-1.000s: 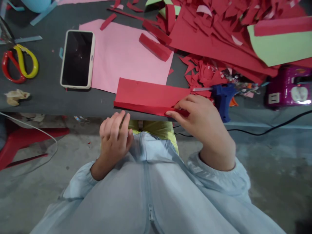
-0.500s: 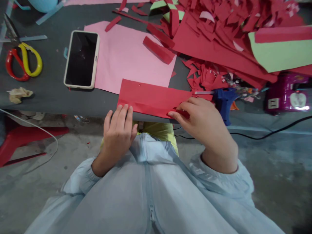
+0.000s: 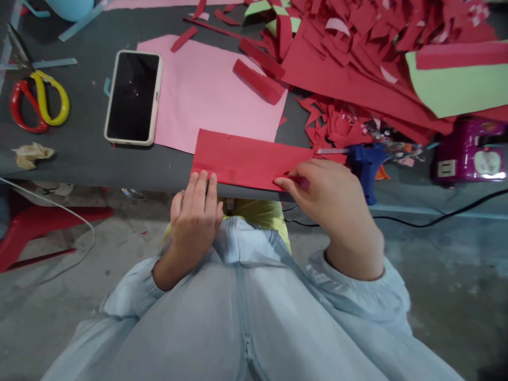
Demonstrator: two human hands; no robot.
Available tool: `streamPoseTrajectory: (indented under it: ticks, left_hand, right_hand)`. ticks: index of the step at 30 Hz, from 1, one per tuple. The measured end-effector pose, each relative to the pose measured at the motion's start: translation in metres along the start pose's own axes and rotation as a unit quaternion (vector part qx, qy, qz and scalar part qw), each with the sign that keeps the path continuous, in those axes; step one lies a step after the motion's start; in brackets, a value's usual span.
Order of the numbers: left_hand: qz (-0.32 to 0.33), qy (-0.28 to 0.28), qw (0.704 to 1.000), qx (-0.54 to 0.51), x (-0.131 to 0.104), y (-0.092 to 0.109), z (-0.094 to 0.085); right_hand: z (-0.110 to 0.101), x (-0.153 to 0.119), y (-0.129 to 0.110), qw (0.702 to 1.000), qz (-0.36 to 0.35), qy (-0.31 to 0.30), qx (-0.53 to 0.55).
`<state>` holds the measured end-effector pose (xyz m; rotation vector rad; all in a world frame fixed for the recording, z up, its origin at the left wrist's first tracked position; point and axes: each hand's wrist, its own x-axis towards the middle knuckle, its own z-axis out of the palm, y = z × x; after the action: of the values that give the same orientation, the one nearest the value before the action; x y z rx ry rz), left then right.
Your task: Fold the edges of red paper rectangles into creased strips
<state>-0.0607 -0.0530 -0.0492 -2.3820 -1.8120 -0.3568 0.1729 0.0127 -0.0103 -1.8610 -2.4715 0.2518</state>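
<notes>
A folded strip of red paper (image 3: 242, 159) lies along the table's near edge, partly over a pink sheet (image 3: 214, 95). My left hand (image 3: 194, 217) rests with outstretched fingers, their tips on the strip's near left corner. At the right end, my right hand (image 3: 327, 198) pinches the strip's near edge between thumb and curled fingers, covering that end. Just beyond the right hand lies a blue glue gun (image 3: 363, 166), its nozzle pointing left.
A phone (image 3: 133, 98) lies left of the pink sheet. Farther left are scissors (image 3: 39, 98) with red and yellow handles. Cut red paper scraps (image 3: 357, 32) are heaped at the back right, near a green sheet (image 3: 460, 90) and a shiny purple device (image 3: 468, 151).
My left hand has slid slightly toward me, its fingertips nearer the strip's edge. The strip's near edge looks flatter. My right hand keeps its pinch, nearly unmoved.
</notes>
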Motion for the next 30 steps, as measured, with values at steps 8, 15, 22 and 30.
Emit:
streamPoseTrajectory:
  ticks: [8, 15, 22, 30]
  left_hand:
    - [-0.019, -0.007, 1.000, 0.000, -0.001, 0.002, 0.002]
    - [-0.030, 0.008, 0.999, -0.019, -0.002, 0.003, 0.005]
    - [-0.007, -0.016, 1.000, 0.006, 0.004, 0.003, -0.004]
    - [0.037, -0.040, 0.998, 0.033, 0.010, 0.000, -0.010]
  right_hand:
    - [0.000, 0.000, -0.002, 1.000, -0.002, -0.003, -0.021]
    - [0.005, -0.001, 0.000, 1.000, -0.008, 0.010, -0.001]
    - [0.006, -0.002, -0.004, 1.000, 0.008, 0.016, -0.018]
    - [0.007, -0.002, -0.002, 0.999, -0.017, 0.030, -0.024]
